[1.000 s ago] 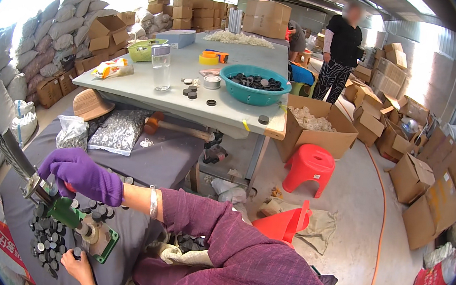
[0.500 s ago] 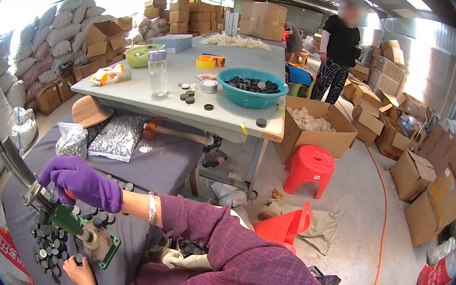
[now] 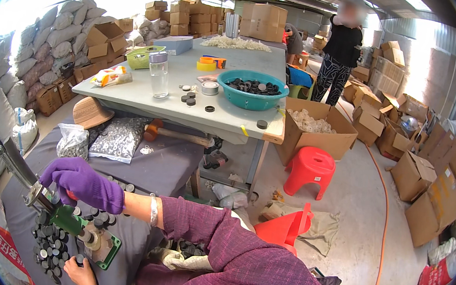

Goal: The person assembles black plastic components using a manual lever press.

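My right hand [image 3: 85, 183], in a purple knitted glove, is closed around the red handle [image 3: 71, 195] of a green hand press [image 3: 66, 220]. The press stands on the grey cloth at my left. Beside its base, my bare left hand [image 3: 82, 276] pinches a small dark round cap [image 3: 79, 259] between thumb and fingers. A pale round piece [image 3: 92, 239] sits under the press's ram. Loose black and grey round caps [image 3: 50, 246] lie in a heap around the press, and more lie behind it near my glove.
Ahead stands a grey-topped table [image 3: 147, 112] with a teal basin [image 3: 249, 101] of black caps and a water bottle [image 3: 158, 75]. A wooden-handled mallet [image 3: 178, 134] and bagged parts [image 3: 119, 138] lie on the cloth. At right are a red stool [image 3: 312, 169] and an orange hose [image 3: 384, 216].
Both my hands keep almost the same places, the right on the press handle and the left on the cap. In the background, a standing person has raised an arm toward their head.
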The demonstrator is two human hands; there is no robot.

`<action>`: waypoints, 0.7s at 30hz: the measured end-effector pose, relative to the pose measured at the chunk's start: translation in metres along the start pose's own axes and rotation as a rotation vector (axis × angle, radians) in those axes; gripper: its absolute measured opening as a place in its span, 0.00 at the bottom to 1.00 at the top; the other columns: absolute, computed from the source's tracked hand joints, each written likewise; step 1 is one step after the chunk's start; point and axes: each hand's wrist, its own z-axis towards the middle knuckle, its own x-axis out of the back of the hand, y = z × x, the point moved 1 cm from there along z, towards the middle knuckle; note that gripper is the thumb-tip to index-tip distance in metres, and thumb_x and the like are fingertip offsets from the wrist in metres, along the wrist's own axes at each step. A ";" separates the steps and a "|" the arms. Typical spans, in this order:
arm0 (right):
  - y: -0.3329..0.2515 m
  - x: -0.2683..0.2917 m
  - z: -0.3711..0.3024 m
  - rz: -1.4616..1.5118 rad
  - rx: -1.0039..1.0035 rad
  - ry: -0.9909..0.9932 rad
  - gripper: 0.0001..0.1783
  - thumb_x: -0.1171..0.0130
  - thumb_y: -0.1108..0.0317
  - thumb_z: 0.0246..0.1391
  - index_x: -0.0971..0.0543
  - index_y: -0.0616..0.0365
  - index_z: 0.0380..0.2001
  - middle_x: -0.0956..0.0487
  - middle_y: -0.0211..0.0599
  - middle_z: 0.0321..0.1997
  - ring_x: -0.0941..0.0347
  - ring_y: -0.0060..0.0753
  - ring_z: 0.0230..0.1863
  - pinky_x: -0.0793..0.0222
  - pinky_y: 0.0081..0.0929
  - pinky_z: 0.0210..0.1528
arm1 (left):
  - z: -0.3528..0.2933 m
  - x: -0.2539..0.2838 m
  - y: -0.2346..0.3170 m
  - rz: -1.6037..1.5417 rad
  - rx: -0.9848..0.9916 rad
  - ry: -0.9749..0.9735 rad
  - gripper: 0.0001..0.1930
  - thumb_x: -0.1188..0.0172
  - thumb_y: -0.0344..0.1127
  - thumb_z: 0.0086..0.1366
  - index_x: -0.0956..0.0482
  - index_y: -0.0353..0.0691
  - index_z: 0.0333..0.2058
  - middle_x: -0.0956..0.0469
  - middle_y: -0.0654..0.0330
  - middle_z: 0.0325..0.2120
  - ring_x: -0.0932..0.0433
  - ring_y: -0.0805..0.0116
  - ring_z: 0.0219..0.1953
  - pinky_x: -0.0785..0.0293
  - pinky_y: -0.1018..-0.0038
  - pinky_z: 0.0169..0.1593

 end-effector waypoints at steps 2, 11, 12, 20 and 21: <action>-0.001 0.000 -0.001 -0.009 0.018 -0.004 0.14 0.58 0.77 0.52 0.23 0.68 0.35 0.23 0.36 0.27 0.29 0.22 0.13 0.34 0.20 0.15 | 0.000 0.001 0.001 -0.006 0.004 -0.004 0.17 0.32 0.32 0.48 0.24 0.33 0.37 0.26 0.52 0.36 0.30 0.49 0.45 0.32 0.59 0.49; 0.000 -0.001 -0.001 0.001 0.011 -0.002 0.14 0.58 0.77 0.52 0.23 0.68 0.36 0.23 0.37 0.27 0.29 0.23 0.13 0.34 0.20 0.15 | 0.000 -0.002 -0.003 -0.010 -0.006 0.006 0.17 0.32 0.32 0.47 0.24 0.33 0.37 0.26 0.52 0.35 0.30 0.49 0.44 0.32 0.58 0.49; 0.001 -0.001 0.000 0.000 0.011 -0.002 0.14 0.58 0.77 0.52 0.23 0.68 0.36 0.23 0.37 0.27 0.29 0.23 0.13 0.34 0.20 0.15 | 0.000 -0.002 -0.003 -0.013 -0.008 0.008 0.17 0.32 0.32 0.47 0.24 0.33 0.37 0.26 0.52 0.35 0.30 0.49 0.44 0.32 0.58 0.49; 0.002 -0.001 0.001 0.034 0.022 -0.006 0.14 0.59 0.78 0.53 0.23 0.69 0.36 0.22 0.39 0.28 0.29 0.23 0.13 0.35 0.21 0.13 | -0.001 0.000 -0.001 -0.017 0.001 0.009 0.17 0.33 0.32 0.47 0.24 0.33 0.36 0.27 0.52 0.34 0.30 0.49 0.44 0.33 0.59 0.48; 0.002 -0.001 0.001 0.034 0.022 -0.005 0.14 0.59 0.78 0.53 0.23 0.69 0.36 0.22 0.39 0.28 0.29 0.23 0.13 0.35 0.21 0.13 | -0.001 0.000 -0.001 -0.011 0.000 0.007 0.17 0.33 0.32 0.47 0.24 0.33 0.36 0.27 0.52 0.34 0.30 0.49 0.44 0.33 0.59 0.48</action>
